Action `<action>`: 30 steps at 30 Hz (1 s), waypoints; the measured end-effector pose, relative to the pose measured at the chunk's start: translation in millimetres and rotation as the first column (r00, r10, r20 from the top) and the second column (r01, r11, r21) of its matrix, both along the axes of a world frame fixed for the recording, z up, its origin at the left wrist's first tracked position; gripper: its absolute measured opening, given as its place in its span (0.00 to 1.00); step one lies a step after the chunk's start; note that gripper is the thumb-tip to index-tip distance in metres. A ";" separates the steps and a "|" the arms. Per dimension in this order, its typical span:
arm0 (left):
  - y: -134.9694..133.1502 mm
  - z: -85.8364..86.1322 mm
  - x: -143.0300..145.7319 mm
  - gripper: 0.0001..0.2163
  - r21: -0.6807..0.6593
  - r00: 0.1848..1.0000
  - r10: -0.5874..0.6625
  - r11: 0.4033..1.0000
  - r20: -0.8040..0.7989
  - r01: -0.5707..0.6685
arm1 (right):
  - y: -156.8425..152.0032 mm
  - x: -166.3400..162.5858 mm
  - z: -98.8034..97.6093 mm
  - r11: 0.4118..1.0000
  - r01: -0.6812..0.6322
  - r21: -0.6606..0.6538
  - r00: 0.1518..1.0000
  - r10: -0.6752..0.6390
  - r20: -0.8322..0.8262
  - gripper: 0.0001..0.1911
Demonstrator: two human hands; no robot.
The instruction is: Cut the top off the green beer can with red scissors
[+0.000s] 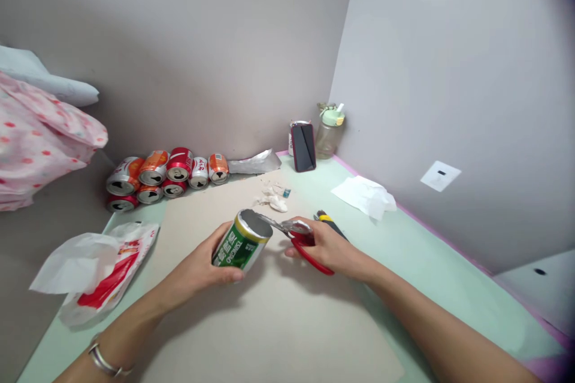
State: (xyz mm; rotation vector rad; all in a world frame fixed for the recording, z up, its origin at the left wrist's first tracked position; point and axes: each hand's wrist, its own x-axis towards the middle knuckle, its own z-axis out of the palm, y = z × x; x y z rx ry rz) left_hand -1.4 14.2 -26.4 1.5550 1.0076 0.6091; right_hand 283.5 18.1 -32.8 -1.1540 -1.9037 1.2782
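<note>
My left hand [211, 263] is wrapped round a green drink can [240, 248] with a gold band near its rim. The can is tilted, and its cut-open end faces up and to the right, showing the grey inside. In my right hand [321, 245] is a pair of red-handled scissors [309, 254]. Their blades point left and meet the can's rim; the tips are partly lost against the metal edge. A curl of silvery metal [300, 227] shows by the scissors and my right fingers.
Several empty cans [179, 164] are stacked along the back wall beside a bent metal sheet [256, 163]. A phone [304, 148], a bottle [329, 134], crumpled tissue [275, 198], a yellow-black tool [330, 222] and a tissue pack [112, 275] lie around the cardboard [251, 335].
</note>
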 end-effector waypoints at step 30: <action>1.1 -24.0 8.8 0.32 0.460 0.913 0.305 0.874 -0.270 -0.156 | -8.6 -9.8 -1.0 0.978 0.093 0.186 0.972 -0.130 0.195 0.09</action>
